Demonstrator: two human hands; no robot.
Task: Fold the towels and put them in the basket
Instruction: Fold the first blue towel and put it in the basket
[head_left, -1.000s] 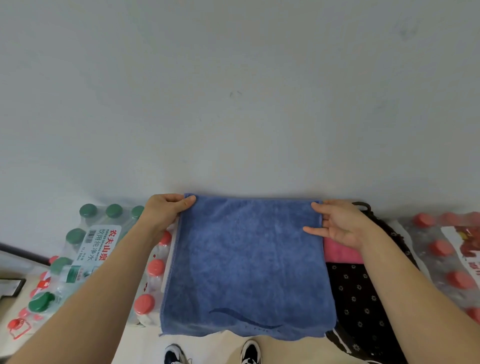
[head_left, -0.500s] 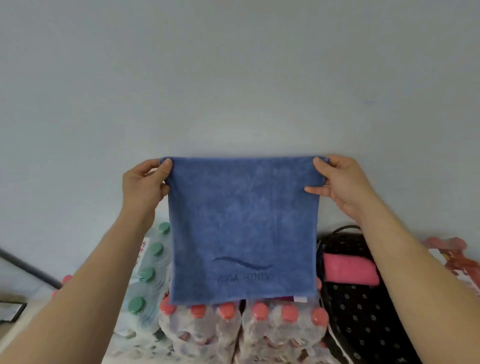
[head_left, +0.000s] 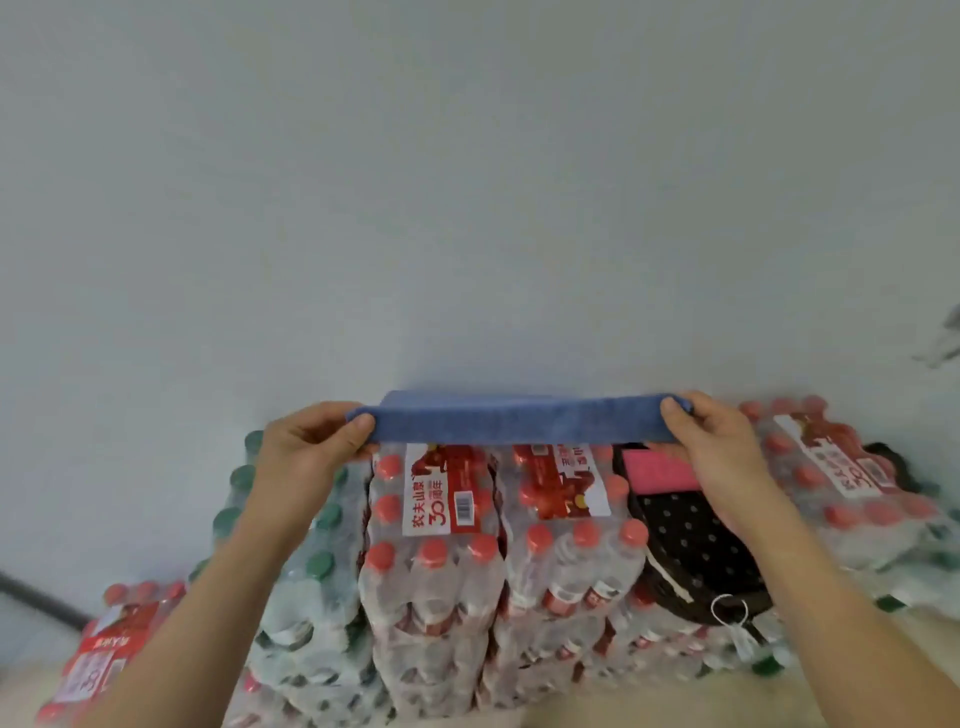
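I hold a blue towel (head_left: 519, 418) stretched out nearly flat in the air, so it shows as a narrow band above the bottle packs. My left hand (head_left: 306, 441) pinches its left corner between thumb and fingers. My right hand (head_left: 717, 441) pinches the right corner the same way. Below the towel's right end stands a black dotted fabric basket (head_left: 691, 551), resting on the packs. A folded pink towel (head_left: 657, 470) lies inside it at the far end.
Shrink-wrapped packs of red-capped water bottles (head_left: 441, 561) are stacked in front of me. Green-capped packs (head_left: 311, 551) sit to the left, more red-capped ones (head_left: 841, 488) to the right. A plain grey wall (head_left: 467, 182) rises behind them. One pack (head_left: 109, 644) lies low at the left.
The towel hung down in front of me before; now both hands have swung it out level above the packs. The view has tilted down, showing the stacked packs and the basket.
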